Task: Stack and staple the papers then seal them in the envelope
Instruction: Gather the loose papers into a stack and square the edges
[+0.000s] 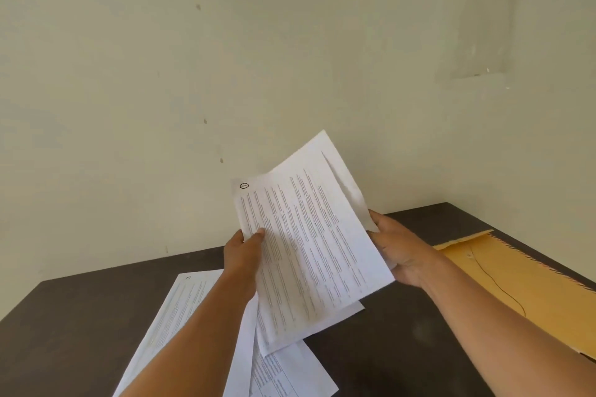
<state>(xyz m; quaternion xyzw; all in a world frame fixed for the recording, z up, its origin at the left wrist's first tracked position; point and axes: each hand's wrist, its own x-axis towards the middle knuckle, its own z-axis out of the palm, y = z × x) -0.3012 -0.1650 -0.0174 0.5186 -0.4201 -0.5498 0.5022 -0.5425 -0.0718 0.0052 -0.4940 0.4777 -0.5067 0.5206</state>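
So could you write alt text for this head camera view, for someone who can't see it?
A person's left hand and right hand hold printed sheets up above a dark table. More loose sheets lie on the table below, and a yellow envelope lies to the right.

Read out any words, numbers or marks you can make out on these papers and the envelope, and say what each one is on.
Circled handwritten mark, probably "1" turned sideways: top corner of the held papers.
Small handwritten mark: top corner of the sheet on the table, too blurred to read.
Printed body text on every sheet: too small to read.
Envelope: no text visible, only a striped edge.
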